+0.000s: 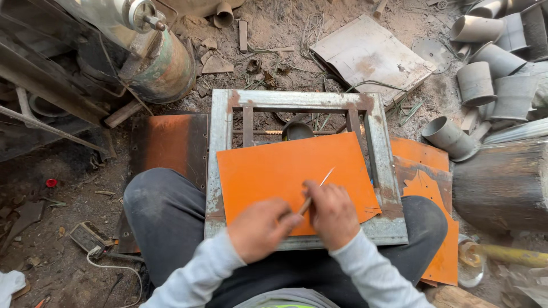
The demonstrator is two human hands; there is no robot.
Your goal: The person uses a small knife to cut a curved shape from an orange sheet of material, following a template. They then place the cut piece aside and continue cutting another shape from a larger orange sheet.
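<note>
Marking is under way, I judge: the right hand point(333, 214) grips a scriber point(317, 191) pointing toward one o'clock on the orange sheet point(274, 165); the left hand point(257, 228), closed, steadies its near edge. Next needs a firm sheet.

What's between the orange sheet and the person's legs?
In the head view, a rusty metal frame lies under the orange sheet, resting on the legs.

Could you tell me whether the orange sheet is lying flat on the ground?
No, the orange sheet rests on a rusty metal frame across the person's knees.
</note>
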